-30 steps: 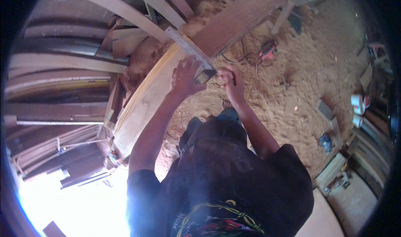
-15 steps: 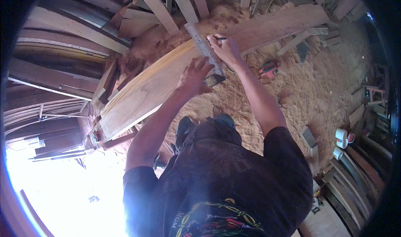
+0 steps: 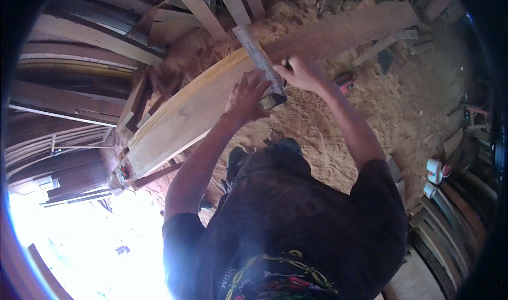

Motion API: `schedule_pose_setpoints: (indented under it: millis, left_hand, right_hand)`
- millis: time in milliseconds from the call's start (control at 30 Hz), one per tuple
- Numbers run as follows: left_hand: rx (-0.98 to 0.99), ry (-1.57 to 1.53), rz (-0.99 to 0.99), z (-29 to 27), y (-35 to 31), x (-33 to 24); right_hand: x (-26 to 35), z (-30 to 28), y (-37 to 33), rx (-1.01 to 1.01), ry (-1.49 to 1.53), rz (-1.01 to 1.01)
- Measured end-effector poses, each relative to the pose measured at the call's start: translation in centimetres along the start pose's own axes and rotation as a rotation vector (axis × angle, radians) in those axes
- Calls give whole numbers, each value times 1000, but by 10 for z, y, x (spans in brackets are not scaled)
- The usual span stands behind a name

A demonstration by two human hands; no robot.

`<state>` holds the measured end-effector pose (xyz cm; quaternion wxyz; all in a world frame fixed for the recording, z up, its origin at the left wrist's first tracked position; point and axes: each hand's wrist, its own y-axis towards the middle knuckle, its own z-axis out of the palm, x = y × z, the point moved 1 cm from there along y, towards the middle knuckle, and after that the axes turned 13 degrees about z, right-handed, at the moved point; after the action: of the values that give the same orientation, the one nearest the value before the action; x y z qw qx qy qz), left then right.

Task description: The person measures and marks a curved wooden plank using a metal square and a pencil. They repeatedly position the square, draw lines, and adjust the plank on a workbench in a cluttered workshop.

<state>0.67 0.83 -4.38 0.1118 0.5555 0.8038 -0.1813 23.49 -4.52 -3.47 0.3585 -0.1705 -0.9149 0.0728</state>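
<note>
Nearest the camera, at the lower middle of the frame, the person's dark shirt filled the view, with both forearms running up toward the centre. The step in hand appeared to be marking a line across the long plank, which lay diagonally from the lower left toward the upper right over a floor of sawdust.

The left hand, just above the centre, lay spread and flat, its fingers open, pressing the stock end of a try square against the near edge of the plank. The steel blade of the square ran up and left across the board.

The right hand, just beside it on the right, was curled shut around a thin dark pencil, whose tip sat close against the blade; whether it touched the wood could not be told.

The next move would likely call for keeping the square firmly butted and drawing the pencil steadily along the blade.

Farther off, stacked boards filled the upper left, a small red tool lay in the sawdust to the right, and white rolls sat at the right edge.
</note>
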Motion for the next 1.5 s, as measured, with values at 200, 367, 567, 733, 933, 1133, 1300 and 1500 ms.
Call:
schedule_pose_setpoints:
  millis: [200, 367, 567, 733, 933, 1133, 1300, 1500]
  left_hand:
    - [49, 24, -46, -4, 1, -3]
    - [58, 57, -25, -3, 1, -1]
    - [62, 83, -15, 2, 2, 1]
    - [48, 102, 18, 3, 4, 4]
    - [63, 140, 36, -3, 5, 1]
    - [104, 148, 13, -10, -22, 7]
    - [56, 72, 33, -6, -48, 21]
    - [15, 72, 105, -1, -50, 29]
  right_hand:
    - [28, 7, 86, -274, 168, -55]
    - [26, 17, 57, -349, 204, -158]
    - [-1, 47, -47, -390, 459, -186]
    - [-32, 55, -110, -167, 511, 324]
    - [-3, 142, -89, -63, 1353, 522]
    - [33, 189, -85, -29, 1430, 504]
    - [51, 198, -93, -1, 1463, 503]
    - [56, 195, -95, -17, 1486, 480]
